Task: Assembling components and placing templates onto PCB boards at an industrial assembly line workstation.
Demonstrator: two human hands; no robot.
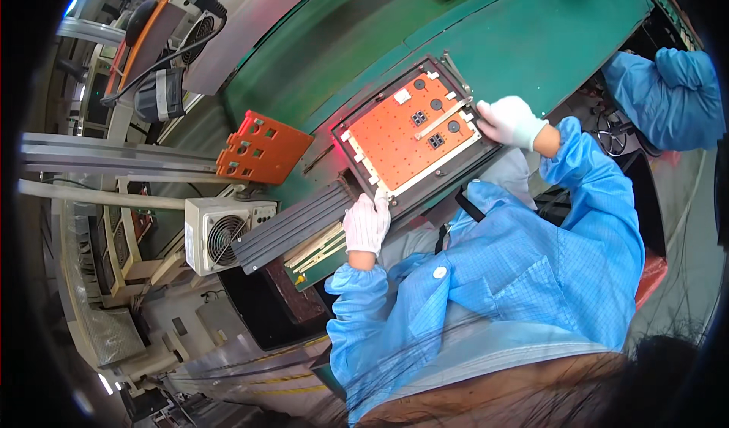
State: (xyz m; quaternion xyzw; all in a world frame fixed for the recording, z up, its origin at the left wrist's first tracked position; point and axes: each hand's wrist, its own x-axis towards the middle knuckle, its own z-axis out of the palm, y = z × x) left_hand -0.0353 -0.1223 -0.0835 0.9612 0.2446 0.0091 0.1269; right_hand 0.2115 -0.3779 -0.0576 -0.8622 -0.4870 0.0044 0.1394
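Orange board (383, 151): at one o'clock in the view, flat inside a black frame (454, 167) on the green bench (524, 33). Progress, as judged: seating in the frame apparently complete; white tabs (345, 135) along the edges, pale strip (444, 119) across the two o'clock half. Outstanding, perhaps: orange panel (266, 151), outside the frame, towards nine o'clock; any fastening work too small to make out. Orientation: long axis from eight o'clock to two; end with three black discs (436, 104) pointing to two. Left hand (367, 225): gloved, at the frame's seven o'clock corner, fingertips extended against it, pinch or mere contact unclear. Right hand (510, 123): gloved, at the frame's three o'clock side, fingers bent at the rim, firmness of hold impossible to judge. Fan unit (225, 238): at eight o'clock from the frame.
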